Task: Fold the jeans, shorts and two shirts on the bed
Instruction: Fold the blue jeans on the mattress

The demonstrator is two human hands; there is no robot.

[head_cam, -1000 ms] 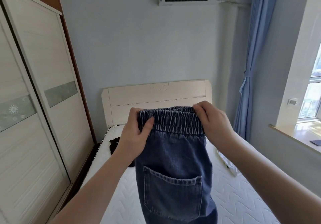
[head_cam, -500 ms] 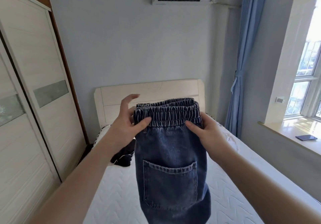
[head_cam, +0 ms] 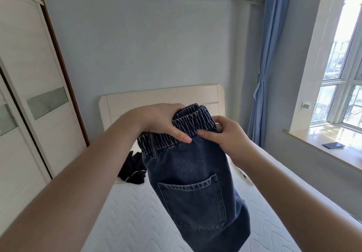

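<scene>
I hold dark blue jeans (head_cam: 192, 173) in the air above the bed (head_cam: 125, 218), back pocket facing me, legs hanging down out of view. My left hand (head_cam: 162, 120) grips the elastic waistband from above, thumb across its front. My right hand (head_cam: 229, 136) pinches the waistband's right side. The waistband tilts, its left end lower. A black garment (head_cam: 133, 169) lies crumpled near the headboard on the left. A pale garment (head_cam: 243, 175) shows partly behind my right forearm.
A white wardrobe (head_cam: 29, 95) lines the left side close to the bed. The cream headboard (head_cam: 156, 97) stands against the far wall. On the right are a blue curtain (head_cam: 268, 56) and a windowsill with a dark phone (head_cam: 333, 145).
My left hand has slid right along the waistband and now grips it near the middle. The waistband has tilted and bunched. The view has shifted left.
</scene>
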